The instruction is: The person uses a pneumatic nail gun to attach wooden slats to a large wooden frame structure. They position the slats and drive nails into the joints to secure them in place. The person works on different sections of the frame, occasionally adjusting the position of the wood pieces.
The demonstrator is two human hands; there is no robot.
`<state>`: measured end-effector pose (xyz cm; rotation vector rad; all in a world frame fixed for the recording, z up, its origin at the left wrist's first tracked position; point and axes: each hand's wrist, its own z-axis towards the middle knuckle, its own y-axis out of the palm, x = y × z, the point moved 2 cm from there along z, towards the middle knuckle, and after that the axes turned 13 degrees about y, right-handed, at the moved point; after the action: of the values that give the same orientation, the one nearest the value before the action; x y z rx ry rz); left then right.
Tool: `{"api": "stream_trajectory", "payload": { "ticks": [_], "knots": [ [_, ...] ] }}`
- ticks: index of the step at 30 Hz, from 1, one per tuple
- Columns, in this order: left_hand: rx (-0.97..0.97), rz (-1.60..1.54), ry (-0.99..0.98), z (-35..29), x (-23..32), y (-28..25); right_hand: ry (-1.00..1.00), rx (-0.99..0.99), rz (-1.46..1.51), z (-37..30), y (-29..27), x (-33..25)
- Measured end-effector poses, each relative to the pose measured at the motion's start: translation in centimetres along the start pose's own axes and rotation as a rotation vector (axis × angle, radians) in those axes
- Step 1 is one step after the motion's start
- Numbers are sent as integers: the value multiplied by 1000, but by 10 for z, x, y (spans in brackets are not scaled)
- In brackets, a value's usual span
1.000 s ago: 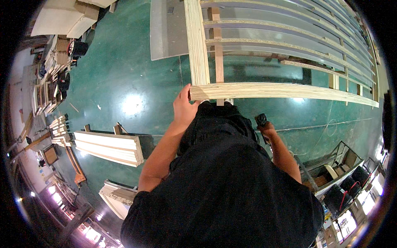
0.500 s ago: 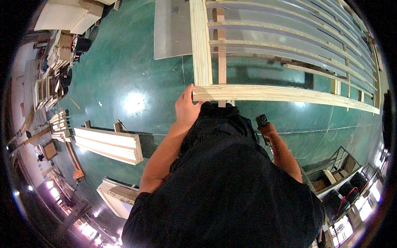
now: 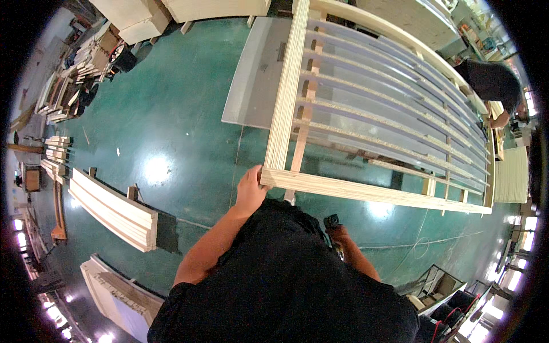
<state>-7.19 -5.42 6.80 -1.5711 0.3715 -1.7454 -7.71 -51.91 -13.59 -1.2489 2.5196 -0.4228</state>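
Observation:
My left hand (image 3: 250, 191) is closed round the near left corner of a large wooden frame (image 3: 354, 188), where the front board butts against the long side beam (image 3: 284, 108). Several thin slats (image 3: 366, 108) run across the inside of the frame. Low at my right side, my right hand (image 3: 341, 235) grips a black handheld power tool (image 3: 331, 220), held apart from the frame. My own body and the small size of the tool hide its exact kind.
A grey sheet (image 3: 251, 86) lies beneath the frame's left side. Stacked white boards (image 3: 114, 208) rest on blocks at left. At the far right a co-worker in black (image 3: 492, 80) bends by the frame's other end. A thin hose (image 3: 421, 247) loops over the green floor.
My view has turned and taken in more of the far side, with the co-worker now visible at right. The left hand stays on the frame's corner, and the right still holds the tool low.

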Motion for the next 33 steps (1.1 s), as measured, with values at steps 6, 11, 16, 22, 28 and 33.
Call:
{"api": "stream_trajectory", "payload": {
  "ticks": [6, 11, 16, 22, 28, 33],
  "knots": [
    [25, 45, 63, -3, 3, -2, -47, 57, -164, -23, -11, -20],
    [19, 3, 40, -4, 0, -2, -75, 92, -256, -17, -9, -21],
    [42, 5, 63, -6, -8, 1, -84, 30, -160, 13, -3, -5],
    [44, -43, 52, -6, -9, -2, -114, 16, -150, 25, 9, -11],
    [40, -73, 182, 5, -16, -4, -99, 138, -367, 45, 8, 16],
    [-5, -61, 160, 2, -22, -11, -7, 84, -199, -18, 18, -29]
  ]
}}
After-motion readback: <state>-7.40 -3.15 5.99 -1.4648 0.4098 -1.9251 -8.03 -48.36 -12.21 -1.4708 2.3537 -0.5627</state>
